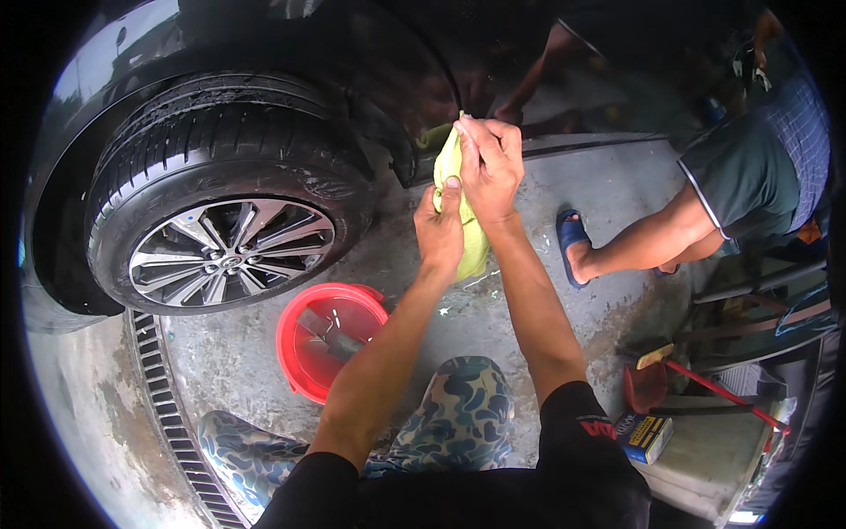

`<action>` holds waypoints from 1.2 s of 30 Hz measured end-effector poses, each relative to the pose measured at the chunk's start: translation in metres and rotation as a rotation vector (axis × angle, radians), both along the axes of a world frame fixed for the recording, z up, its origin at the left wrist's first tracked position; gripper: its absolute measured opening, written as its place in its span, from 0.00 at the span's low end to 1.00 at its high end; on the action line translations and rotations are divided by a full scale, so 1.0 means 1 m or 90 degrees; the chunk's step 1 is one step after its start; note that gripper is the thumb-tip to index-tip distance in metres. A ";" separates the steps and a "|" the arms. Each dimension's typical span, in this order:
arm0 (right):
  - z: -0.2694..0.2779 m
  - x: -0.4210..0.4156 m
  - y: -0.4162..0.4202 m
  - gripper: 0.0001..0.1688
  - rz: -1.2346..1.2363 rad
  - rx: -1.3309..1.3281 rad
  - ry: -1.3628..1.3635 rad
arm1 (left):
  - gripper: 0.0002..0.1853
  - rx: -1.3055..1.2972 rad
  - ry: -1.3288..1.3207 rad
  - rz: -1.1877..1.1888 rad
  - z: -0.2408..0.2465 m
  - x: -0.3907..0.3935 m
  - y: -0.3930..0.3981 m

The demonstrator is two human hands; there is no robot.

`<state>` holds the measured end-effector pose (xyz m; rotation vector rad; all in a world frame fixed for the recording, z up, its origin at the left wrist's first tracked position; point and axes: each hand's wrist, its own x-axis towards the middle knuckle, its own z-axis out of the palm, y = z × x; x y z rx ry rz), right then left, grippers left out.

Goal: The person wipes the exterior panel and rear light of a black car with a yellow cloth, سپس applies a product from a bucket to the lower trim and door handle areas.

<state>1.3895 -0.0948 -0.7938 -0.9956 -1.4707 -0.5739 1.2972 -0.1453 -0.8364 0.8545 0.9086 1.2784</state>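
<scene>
Both of my hands grip a bunched yellow-green cloth (pixel 470 248) in front of the dark car body panel (pixel 396 59). My right hand (pixel 490 159) pinches its upper end close to a panel seam, fingers curled over it. Lower down, my left hand (pixel 441 228) holds the cloth's middle with the thumb up along it. The cloth's lower end hangs over the concrete floor. Whether the cloth touches the panel is hard to tell. Left of my hands is the car wheel (pixel 231 254), with a black tyre and a silver and black alloy rim.
A red bucket (pixel 287 370) with water stands below the wheel. A floor drain grate (pixel 173 423) curves along the left. At right another person's leg (pixel 648 235) in a blue sandal (pixel 570 248) stands near the car. A red-handled broom (pixel 720 390), dustpan (pixel 644 390) and box (pixel 644 440) lie lower right.
</scene>
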 end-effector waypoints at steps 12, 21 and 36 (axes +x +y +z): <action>-0.073 0.014 -0.002 0.14 0.051 -0.081 0.103 | 0.25 -0.041 0.077 0.015 -0.068 0.015 -0.003; -0.120 0.027 0.011 0.14 0.044 -0.079 0.105 | 0.22 -0.028 0.152 -0.004 -0.115 0.019 0.012; -0.032 0.008 -0.007 0.13 0.056 -0.041 0.059 | 0.20 0.043 0.084 0.063 -0.046 0.021 0.003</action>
